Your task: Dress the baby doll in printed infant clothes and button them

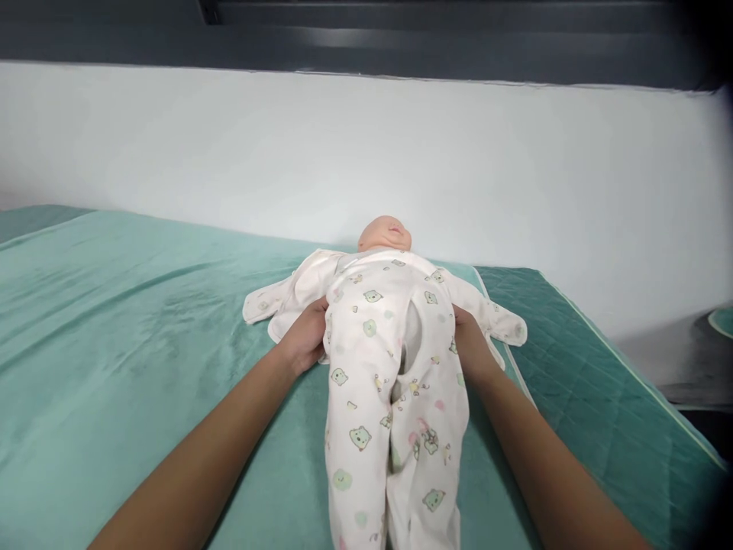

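Observation:
A baby doll [382,234] lies on its back, head toward the wall. It wears a white long-sleeved top [314,276], whose sleeves spread out to both sides and cover the ends of the arms. White open-crotch baby trousers [358,405] with green bear prints cover its belly and legs, pulled up high on the chest. My left hand [308,338] is closed at the left side of the trousers, fingertips tucked behind the cloth. On the opposite side my right hand [470,344] grips the trousers, most of its fingers hidden by the fabric.
Under the doll is a light green sheet [143,344]. A darker green quilted pad [584,367] with pale piping lies at the right. Behind stands a white wall [366,153], with a dark beam [429,38] above it. The trouser legs run past the bottom edge.

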Demonstrator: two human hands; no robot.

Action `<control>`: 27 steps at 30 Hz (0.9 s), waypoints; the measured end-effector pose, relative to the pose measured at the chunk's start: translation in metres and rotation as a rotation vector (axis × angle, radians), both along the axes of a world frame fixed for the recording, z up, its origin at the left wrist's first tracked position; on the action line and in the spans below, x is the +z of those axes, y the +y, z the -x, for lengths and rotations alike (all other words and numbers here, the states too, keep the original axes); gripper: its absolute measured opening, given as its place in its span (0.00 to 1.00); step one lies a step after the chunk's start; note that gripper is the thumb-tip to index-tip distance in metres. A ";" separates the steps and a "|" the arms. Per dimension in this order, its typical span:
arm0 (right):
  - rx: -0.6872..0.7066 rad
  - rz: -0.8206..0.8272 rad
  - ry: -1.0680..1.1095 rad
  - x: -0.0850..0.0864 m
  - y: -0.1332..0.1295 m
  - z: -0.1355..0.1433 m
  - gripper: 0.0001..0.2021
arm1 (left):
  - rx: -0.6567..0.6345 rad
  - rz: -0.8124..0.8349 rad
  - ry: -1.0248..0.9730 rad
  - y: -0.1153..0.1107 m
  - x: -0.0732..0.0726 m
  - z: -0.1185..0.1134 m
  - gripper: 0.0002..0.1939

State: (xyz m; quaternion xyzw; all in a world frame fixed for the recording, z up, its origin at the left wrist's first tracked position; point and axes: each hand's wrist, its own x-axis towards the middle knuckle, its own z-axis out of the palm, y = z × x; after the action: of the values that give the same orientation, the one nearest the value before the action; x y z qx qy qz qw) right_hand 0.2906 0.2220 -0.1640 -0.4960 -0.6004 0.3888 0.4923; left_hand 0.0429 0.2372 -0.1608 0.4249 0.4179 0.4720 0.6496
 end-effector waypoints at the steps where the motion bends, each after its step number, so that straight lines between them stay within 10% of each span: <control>1: 0.003 -0.032 -0.028 0.000 0.000 0.000 0.17 | 0.010 0.001 0.004 0.000 -0.001 0.000 0.16; 17: 0.036 0.041 0.083 0.019 -0.008 0.011 0.19 | -0.023 -0.065 -0.071 0.000 -0.002 0.001 0.26; 27: -0.064 0.181 0.358 0.001 0.001 0.016 0.19 | -0.002 0.080 -0.060 0.002 0.001 0.002 0.22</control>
State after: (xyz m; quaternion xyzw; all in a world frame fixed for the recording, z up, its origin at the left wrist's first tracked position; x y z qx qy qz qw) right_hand 0.2744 0.2226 -0.1627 -0.4801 -0.4496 0.5075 0.5566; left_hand 0.0407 0.2388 -0.1602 0.3847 0.4164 0.4666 0.6789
